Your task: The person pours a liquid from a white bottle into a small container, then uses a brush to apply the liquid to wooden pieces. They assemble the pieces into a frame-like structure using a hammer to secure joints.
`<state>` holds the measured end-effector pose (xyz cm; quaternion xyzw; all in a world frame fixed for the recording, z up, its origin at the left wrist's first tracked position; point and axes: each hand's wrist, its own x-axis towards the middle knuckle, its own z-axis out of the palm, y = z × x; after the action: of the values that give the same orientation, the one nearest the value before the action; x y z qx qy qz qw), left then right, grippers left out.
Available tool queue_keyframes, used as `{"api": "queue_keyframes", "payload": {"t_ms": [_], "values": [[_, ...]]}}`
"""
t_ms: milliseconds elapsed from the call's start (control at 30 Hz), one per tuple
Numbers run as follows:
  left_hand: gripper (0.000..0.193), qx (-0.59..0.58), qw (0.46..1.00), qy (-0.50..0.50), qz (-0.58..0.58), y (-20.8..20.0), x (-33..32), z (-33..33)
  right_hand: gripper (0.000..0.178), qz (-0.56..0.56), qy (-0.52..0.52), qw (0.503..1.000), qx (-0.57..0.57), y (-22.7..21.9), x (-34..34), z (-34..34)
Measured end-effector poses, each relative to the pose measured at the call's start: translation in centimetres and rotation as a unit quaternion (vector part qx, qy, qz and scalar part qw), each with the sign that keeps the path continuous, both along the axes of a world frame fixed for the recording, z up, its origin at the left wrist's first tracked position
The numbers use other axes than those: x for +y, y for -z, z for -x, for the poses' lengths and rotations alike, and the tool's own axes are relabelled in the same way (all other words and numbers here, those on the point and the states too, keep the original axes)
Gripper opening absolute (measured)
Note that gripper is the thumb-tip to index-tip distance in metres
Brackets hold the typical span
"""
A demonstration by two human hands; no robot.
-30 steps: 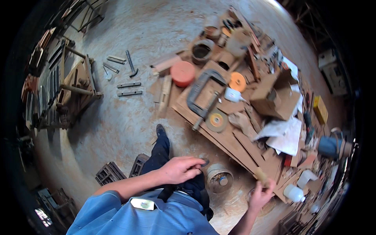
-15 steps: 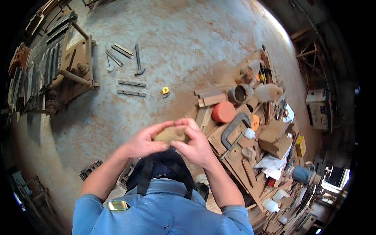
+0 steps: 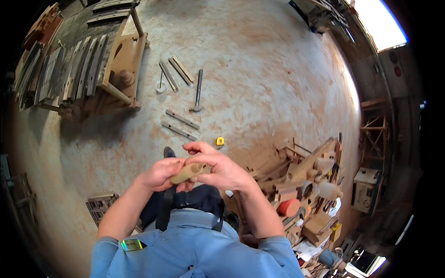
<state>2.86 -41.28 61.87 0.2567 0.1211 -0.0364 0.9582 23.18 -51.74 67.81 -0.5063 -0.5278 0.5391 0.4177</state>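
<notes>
In front of my chest, my left hand (image 3: 161, 174) and my right hand (image 3: 219, 166) both grip a small tan wooden piece (image 3: 186, 172). The left hand wraps its lower end. The right hand's fingers curl over its upper end and hide part of it. I stand on a dusty concrete floor (image 3: 259, 78); the toe of one dark shoe (image 3: 169, 152) shows just beyond my hands.
A small yellow tape measure (image 3: 220, 141) lies on the floor beside my hands. Farther off are flat wooden strips (image 3: 181, 125), a hammer (image 3: 198, 91) and a wooden frame (image 3: 121, 65). At the right, a pile of boards, tools and a red lid (image 3: 288, 207).
My view swung left, shifting the cluttered pile to the right edge. One second ago my hands were apart and low; they have since come together on the wooden piece and stay there.
</notes>
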Motion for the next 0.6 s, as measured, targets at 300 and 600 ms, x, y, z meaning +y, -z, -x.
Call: {"api": "queue_keyframes", "payload": {"t_ms": [300,600], "values": [[0.053,0.048,0.984,-0.172,-0.001,-1.3,12.8,0.3,0.051,0.185,0.112,0.973,0.081,3.5,14.2,-6.5],[0.037,0.217,0.880,-0.397,-0.142,4.9,24.5,-4.9,0.045,0.309,0.068,0.937,-0.149,14.5,31.5,-23.9]]}}
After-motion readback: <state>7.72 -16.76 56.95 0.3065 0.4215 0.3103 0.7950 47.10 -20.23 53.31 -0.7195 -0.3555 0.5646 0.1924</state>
